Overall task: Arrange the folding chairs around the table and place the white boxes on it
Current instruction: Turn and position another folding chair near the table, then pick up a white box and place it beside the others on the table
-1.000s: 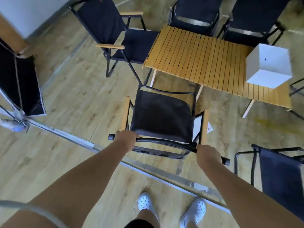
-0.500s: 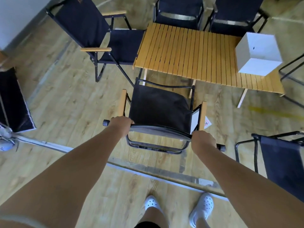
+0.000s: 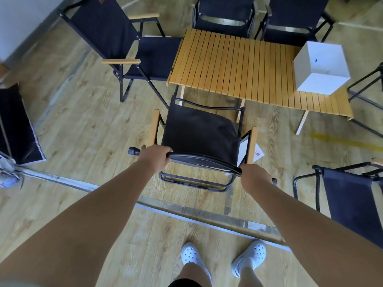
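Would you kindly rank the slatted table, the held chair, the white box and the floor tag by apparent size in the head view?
1-2. slatted table and held chair: alike in spread, and the chair is nearer the camera, so unranked.
3. white box
4. floor tag

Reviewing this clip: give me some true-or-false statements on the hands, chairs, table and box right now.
1. Both the left hand and the right hand grip the backrest top of the near chair. True.
2. Two white boxes sit on the table. False: one white box sits there, at its right end.
3. The near chair's seat faces away from the table. False: it faces the table.
4. A second chair stands at the table's left end. True.
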